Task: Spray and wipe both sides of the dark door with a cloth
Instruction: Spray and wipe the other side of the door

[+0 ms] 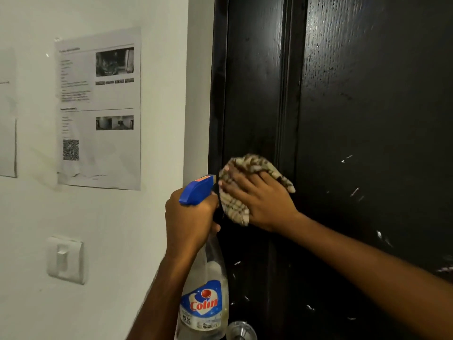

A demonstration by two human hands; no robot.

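- While the right hand (259,202) presses the patterned cloth (247,165) against the dark door (367,94), the step in hand reads as wiping rather than spraying. The cloth sits just off the view's centre toward 5 o'clock, on the door's flat left-hand strip near its edge.
- The right hand's fingers (235,186) lie fairly straight and spread, pointing toward 10 o'clock. The cloth bunches out past them at 12 and hangs below the palm at 7. The thumb is hidden, so I cannot tell whether it pinches a fold.
- The left hand (188,219) is curled tight round the neck of the spray bottle (204,300), just beside the cloth at its 9 o'clock. The blue trigger head (196,190) points at the door and the bottle's body hangs toward 6 o'clock. Whether a finger lies on the trigger cannot be seen.
- Pale flecks (355,191) dot the door from 3 to 5 o'clock of the cloth; I cannot tell whether they are spray or scuffs. The panel at 1 o'clock glistens in fine streaks.
- The next move, as I judge it, is an even-pressured sweep toward 3 o'clock across the flecked panel, with the bottle held clear of the stroke. The stretch down by the knob (241,330) at 6 o'clock looks unwiped, and the door's other side is out of view, so much seems left to do.
- On the white wall (152,217), a printed notice (98,106) hangs at 10 o'clock and a light switch (65,258) sits at 8.
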